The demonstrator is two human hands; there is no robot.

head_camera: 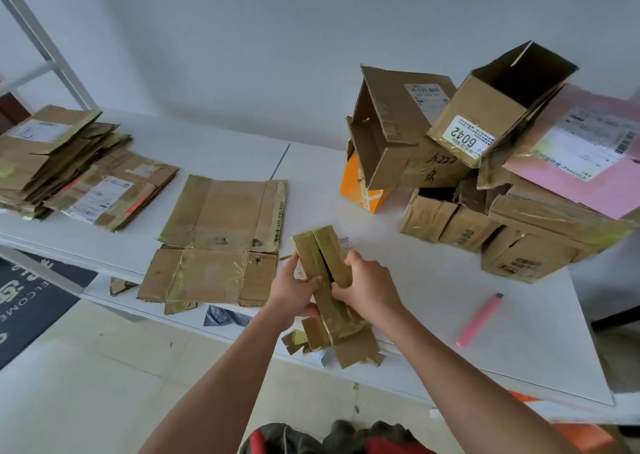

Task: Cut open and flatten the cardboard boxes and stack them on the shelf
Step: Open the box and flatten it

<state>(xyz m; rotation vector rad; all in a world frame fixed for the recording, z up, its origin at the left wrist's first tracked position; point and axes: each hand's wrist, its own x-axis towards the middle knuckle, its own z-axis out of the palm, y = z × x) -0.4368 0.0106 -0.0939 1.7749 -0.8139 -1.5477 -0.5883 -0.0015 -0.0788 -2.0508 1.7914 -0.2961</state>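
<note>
Both my hands hold a small taped cardboard box (323, 263) above the front edge of the white table (433, 280). My left hand (294, 289) grips its left side and my right hand (369, 289) grips its right side, with fingers curled into the open slit along its top. The box's lower flaps hang loose and torn below my hands. A flattened box (221, 238) lies on the table just to the left. A stack of flattened boxes (59, 162) sits at the far left. A pink box cutter (479, 320) lies on the table to the right.
A pile of uncut boxes (485, 162), one orange and one with a pink cover, fills the back right of the table. White shelf posts (45, 48) rise at the left. A dark doormat (31, 297) lies on the tiled floor at the left.
</note>
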